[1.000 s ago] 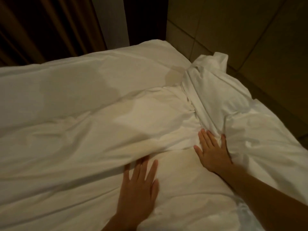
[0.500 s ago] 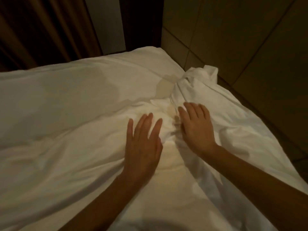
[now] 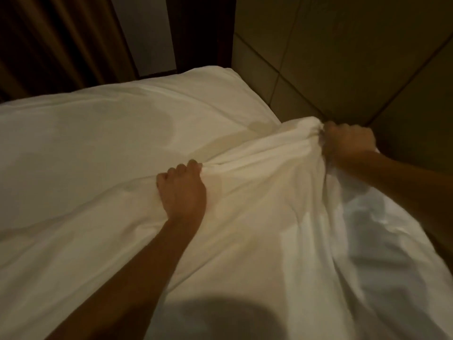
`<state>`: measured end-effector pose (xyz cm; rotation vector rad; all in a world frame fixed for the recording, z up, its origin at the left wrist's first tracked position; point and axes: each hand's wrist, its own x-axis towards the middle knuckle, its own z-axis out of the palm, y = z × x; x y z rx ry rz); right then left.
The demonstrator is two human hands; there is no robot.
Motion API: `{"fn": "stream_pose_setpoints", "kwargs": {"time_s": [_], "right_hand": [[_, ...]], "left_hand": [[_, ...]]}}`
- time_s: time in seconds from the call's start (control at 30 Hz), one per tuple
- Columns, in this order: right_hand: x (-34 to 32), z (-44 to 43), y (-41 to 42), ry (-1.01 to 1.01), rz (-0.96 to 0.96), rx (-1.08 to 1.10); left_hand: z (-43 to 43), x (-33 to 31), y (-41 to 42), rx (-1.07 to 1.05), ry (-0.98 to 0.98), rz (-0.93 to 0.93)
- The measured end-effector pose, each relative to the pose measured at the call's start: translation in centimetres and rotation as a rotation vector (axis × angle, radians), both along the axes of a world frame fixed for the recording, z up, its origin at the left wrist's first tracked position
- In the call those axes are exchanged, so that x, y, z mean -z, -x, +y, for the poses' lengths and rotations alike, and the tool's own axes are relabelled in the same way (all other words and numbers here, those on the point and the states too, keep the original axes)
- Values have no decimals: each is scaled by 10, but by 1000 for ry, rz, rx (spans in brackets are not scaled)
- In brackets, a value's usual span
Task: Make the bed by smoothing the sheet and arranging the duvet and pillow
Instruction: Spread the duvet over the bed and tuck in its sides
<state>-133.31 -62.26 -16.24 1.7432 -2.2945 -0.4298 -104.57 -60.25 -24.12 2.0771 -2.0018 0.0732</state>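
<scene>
Left hand [image 3: 182,192] clenched on duvet [image 3: 257,229] fold, mid-bed. Right hand [image 3: 349,142] fisted round bunched duvet corner, far right, beside wall [image 3: 367,69]. Pillow not in view. Risk: uneven pull twists duvet, drags sheet [image 3: 110,133] into wrinkles; knuckles may scrape wall.

Lighting dim, warm yellow throughout. Brightest area: the white duvet [image 3: 362,217] at lower right, cooler in tone and slightly washed out. 1 broad soft shadow darkens the duvet at the bottom edge. The curtain [image 3: 49,45] at upper left is nearly lost in darkness. Focus soft overall; folds at lower right smeared.
</scene>
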Motion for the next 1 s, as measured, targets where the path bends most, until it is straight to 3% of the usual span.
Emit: {"fn": "stream_pose_setpoints", "kwargs": {"time_s": [0.17,0.23,0.3,0.33,0.37,0.43,0.53,0.6,0.67,0.73,0.8,0.83,0.9,1.0], "right_hand": [[10,-27,-5,17,-92,145],[10,-40,-22,219,-34,-116],[11,-48,-50,405,-172,-557],[16,-48,-63,358,-215,-725],[26,-48,-67,186,-225,-760],[46,-44,-47,-96,-185,-536],[54,-40,9,-133,-171,-43],[47,-41,25,-144,-274,207],[38,-46,25,3,-577,330],[27,-52,22,176,-967,452],[13,-55,28,235,-1357,645],[7,-55,31,202,-1447,724],[-1,-57,36,85,-1454,744],[-5,-68,27,71,-1352,640]], "left_hand": [[-22,4,7,-96,-26,79],[-19,16,5,-82,60,118],[-15,25,1,-100,169,182],[-15,27,-1,-125,192,221],[-16,28,-4,-161,196,271],[-21,27,-9,-231,190,345],[-28,25,-12,-255,226,389],[-29,25,-8,-267,196,399],[-24,27,-3,-215,214,333],[-16,24,7,-9,345,268],[-8,16,29,242,395,285],[-3,10,44,323,363,296],[9,5,77,396,233,313],[33,31,113,475,73,218]]}}
